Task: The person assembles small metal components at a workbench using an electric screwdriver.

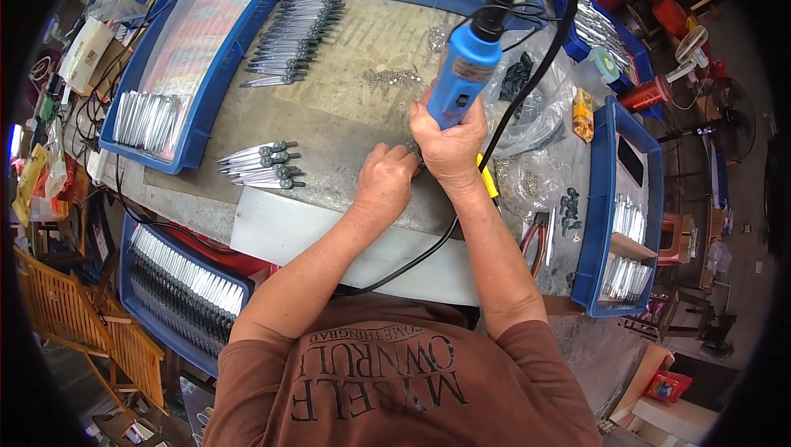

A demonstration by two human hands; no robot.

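Note:
My right hand (451, 138) is closed round a blue electric screwdriver (461, 76), held upright over the worktable with its tip hidden behind the hand. Close beside it, my left hand (387, 177) has its fingers curled together at a small dark part, mostly covered, whose kind I cannot make out. To the left of the hands lies a small group of silver drawing compasses (262, 165) with dark heads. A longer row of similar compasses (292, 39) lies farther back. Small metal screws (395, 79) are scattered beyond my left hand.
Blue trays stand at the left (202, 121), right (589, 257) and below the table's left side (181, 340). Black cables hang across the work area. Loose black parts (569, 210), red-handled pliers (537, 241) and plastic bags (527, 109) lie at the right.

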